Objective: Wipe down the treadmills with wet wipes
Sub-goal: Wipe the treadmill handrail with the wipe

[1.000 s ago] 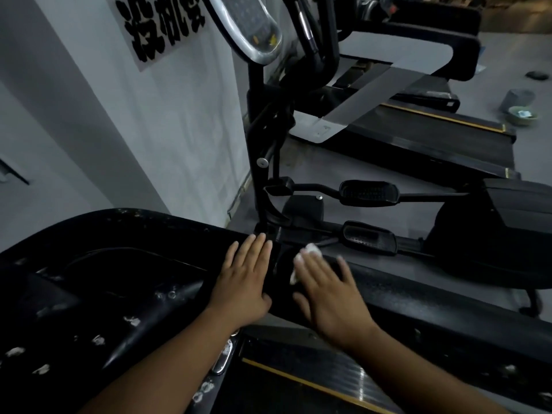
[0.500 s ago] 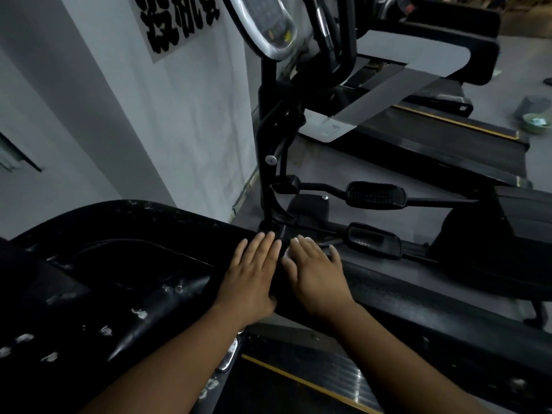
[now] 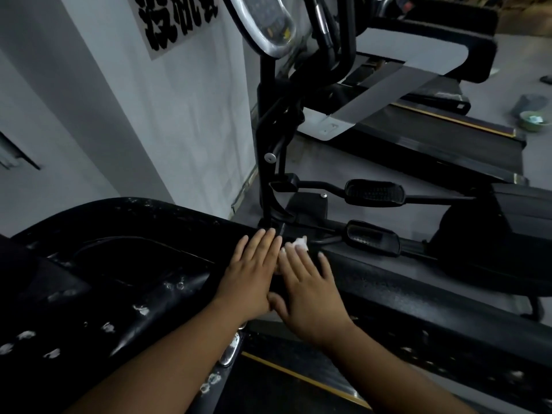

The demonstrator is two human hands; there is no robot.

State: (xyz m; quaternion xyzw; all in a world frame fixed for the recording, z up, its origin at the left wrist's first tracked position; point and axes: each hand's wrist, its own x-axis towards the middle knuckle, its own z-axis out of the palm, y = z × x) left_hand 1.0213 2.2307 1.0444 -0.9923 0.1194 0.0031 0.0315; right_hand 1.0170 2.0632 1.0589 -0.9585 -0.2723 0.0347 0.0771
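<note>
Wet wipe [image 3: 299, 245], a small crumpled white wad, lies on the black side rail [image 3: 418, 297] of the nearest treadmill [image 3: 98, 282], pinned under the fingers of the right hand [image 3: 310, 291]. Only a bit of it shows, past the tips of the index and middle fingers and along the edge of the index finger. That hand is flat, palm down, with the fingers straight and slightly spread, so it presses the wipe and does not grip it.

The left hand [image 3: 254, 276] lies flat on the same rail just beside the right one, palm down with straight fingers held close together. It holds nothing. The two thumbs nearly meet; whether they touch is hard to tell.

The rail and the treadmill's dark console area to the left are scuffed with pale flecks. Below the hands is the belt deck with a yellow stripe [image 3: 298, 377].

Beyond the rail stands an elliptical trainer [image 3: 265, 162] with two black pedals [image 3: 373, 192] and an upright post. Farther back is a second treadmill [image 3: 433, 135]. On the grey wall at the left hangs a sign [image 3: 179, 22] with large black characters. A small bowl [image 3: 534, 121] sits on the floor at the far right.
</note>
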